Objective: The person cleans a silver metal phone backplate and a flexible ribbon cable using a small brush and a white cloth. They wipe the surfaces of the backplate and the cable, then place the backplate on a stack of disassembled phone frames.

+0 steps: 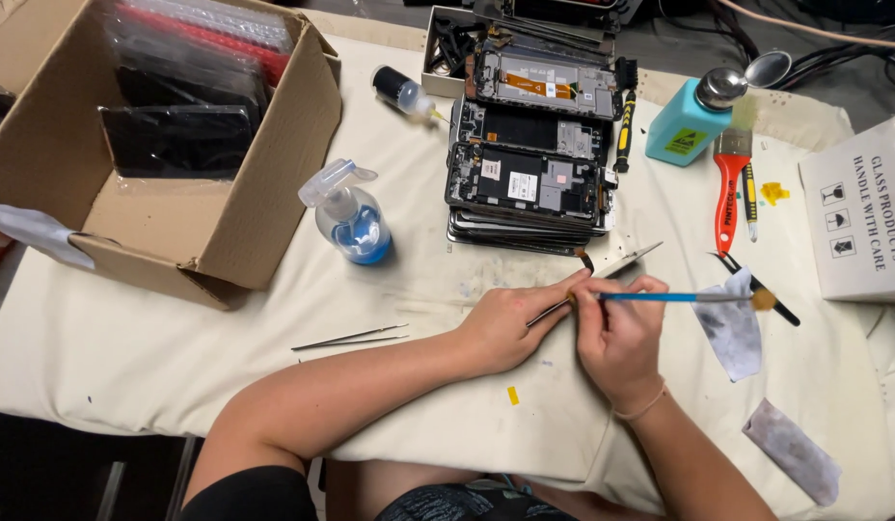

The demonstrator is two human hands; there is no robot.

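My left hand [510,323] rests on the cream cloth-covered table [226,338] and grips a thin metal tool [616,265] whose flat tip points up and right. My right hand [616,333] is beside it, fingers closed on a small brush with a blue handle [660,297]; its bristle end [763,300] points right over a stained wipe [729,328]. The two hands touch near the thumbs. A stack of opened phone frames [525,183] lies just beyond the hands.
A cardboard box [216,222] with bagged parts stands at left. A blue spray bottle [351,217], tweezers [351,339], a teal pump dispenser [693,116], a red-handled brush [728,188], a small dropper bottle [401,92] and a white carton [857,217] surround the work area. Another wipe [793,449] lies at lower right.
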